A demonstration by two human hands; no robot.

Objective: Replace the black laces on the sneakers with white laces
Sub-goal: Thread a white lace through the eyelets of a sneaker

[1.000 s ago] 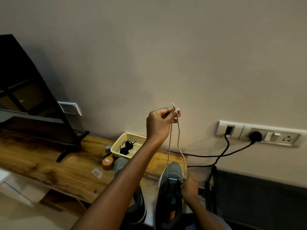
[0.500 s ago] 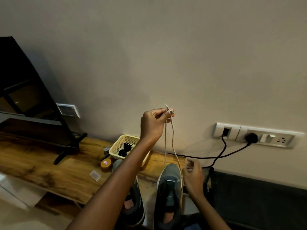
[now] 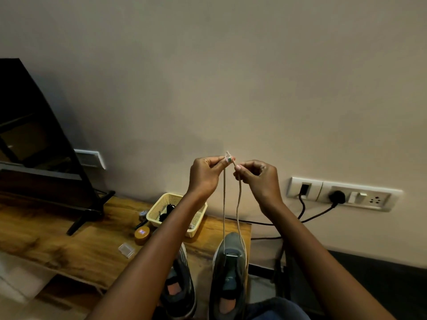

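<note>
Holding both ends of the white lace (image 3: 224,204) up before the wall, I pinch one end with my left hand (image 3: 204,175) and the other with my right hand (image 3: 260,179), the two hands close together. Both strands hang down to the right sneaker (image 3: 228,273) at 6 o'clock on the wooden table (image 3: 46,239). At 7 o'clock stands the left sneaker (image 3: 182,285). At 10 o'clock from the shoes, the yellow basket (image 3: 196,224) holds the black laces (image 3: 165,212).
</note>
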